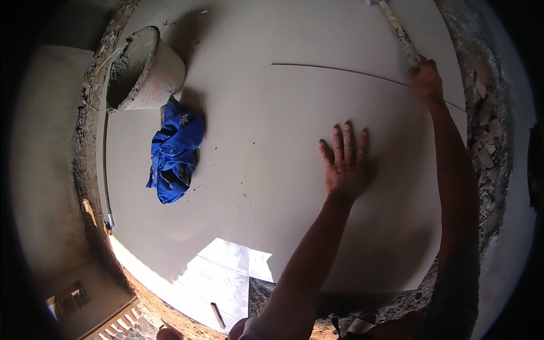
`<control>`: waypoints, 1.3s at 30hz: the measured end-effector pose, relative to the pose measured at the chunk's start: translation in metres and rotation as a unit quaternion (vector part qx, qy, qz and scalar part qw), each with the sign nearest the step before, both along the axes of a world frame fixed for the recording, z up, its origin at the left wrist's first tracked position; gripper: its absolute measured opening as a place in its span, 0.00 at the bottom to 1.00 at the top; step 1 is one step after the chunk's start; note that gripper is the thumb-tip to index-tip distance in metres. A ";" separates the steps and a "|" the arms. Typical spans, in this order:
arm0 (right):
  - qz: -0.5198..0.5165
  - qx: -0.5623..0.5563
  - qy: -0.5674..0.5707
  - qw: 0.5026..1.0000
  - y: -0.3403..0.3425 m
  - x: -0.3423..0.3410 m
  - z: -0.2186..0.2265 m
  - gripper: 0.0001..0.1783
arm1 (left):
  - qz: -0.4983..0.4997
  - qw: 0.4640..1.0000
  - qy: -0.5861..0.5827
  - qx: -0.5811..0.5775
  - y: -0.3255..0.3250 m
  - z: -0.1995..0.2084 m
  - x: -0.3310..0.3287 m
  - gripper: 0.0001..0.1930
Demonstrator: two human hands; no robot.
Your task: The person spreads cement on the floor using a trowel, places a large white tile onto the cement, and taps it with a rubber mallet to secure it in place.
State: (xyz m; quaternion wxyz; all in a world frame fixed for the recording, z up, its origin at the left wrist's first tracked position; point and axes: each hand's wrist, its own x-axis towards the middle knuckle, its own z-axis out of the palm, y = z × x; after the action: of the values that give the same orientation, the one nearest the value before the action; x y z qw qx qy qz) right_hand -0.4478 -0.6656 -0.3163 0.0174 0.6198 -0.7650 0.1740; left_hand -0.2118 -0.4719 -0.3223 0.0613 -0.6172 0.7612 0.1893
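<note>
We had our left hand (pixel 347 167) palm down on a large pale floor tile (pixel 283 170) — its fingers spread, gripping nothing. A dark gap (pixel 340 69) ran beyond it. We had the fingers of our right hand (pixel 426 84) closed around the handle of a tool (pixel 400 37), its head partly cut off above. To our left, we saw a crumpled blue cloth (pixel 177 150) — just beside a smeared bucket (pixel 167 73).

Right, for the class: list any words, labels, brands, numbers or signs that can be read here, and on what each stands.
None can be read.
Blue cloth: a pale mark, too small and blurred to make out.
Bucket: faint reddish marks, nothing legible.
Tool handle: no lettering visible.
</note>
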 end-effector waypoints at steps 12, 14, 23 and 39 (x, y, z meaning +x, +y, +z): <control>-0.066 0.146 -0.206 0.965 0.301 -0.022 0.031 0.18 | 0.053 0.990 0.082 -0.103 0.039 -0.012 0.044 0.40; -0.049 0.118 -0.143 0.981 0.349 -0.022 0.011 0.17 | 0.128 0.983 0.062 -0.113 0.065 -0.012 0.089 0.42; -0.113 0.123 0.006 0.986 0.303 -0.034 -0.043 0.35 | 0.266 0.961 0.039 -0.062 0.128 -0.021 0.159 0.51; -0.114 0.201 -0.432 0.872 0.413 0.201 0.028 0.18 | 0.243 0.963 0.063 -0.095 0.132 -0.024 0.160 0.46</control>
State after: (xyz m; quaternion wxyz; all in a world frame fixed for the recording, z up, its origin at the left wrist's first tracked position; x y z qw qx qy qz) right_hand -0.2472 -0.2524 -0.2883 -0.4198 0.3811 -0.7802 0.2641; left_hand -0.0519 -0.3396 -0.3468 -0.0933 -0.7737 0.6049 0.1635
